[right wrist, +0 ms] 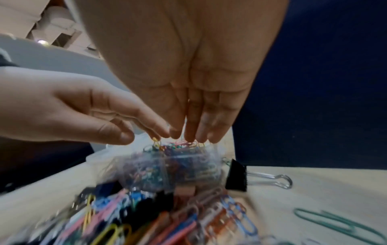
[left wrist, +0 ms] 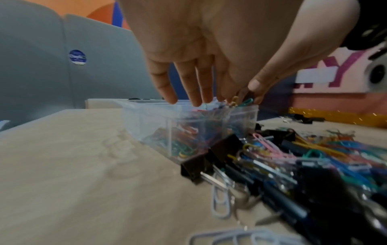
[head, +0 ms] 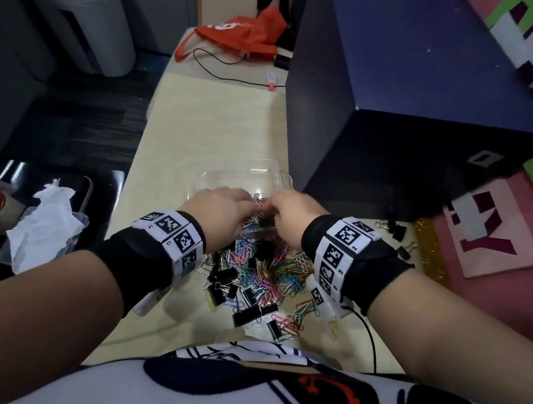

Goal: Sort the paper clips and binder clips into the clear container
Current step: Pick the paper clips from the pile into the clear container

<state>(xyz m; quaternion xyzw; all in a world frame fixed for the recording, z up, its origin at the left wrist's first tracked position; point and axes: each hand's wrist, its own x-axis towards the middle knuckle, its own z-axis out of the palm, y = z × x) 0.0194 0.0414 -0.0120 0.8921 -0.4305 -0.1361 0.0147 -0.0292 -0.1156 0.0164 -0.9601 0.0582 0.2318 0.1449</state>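
Left hand (head: 221, 208) | right hand (head: 294, 215) | over paper clips (right wrist: 178, 147) in clear container (head: 241, 172)

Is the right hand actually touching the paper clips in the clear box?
Touching. The right wrist view shows the fingertips of the right hand resting on the paper clips heaped in the clear container, with no gap.
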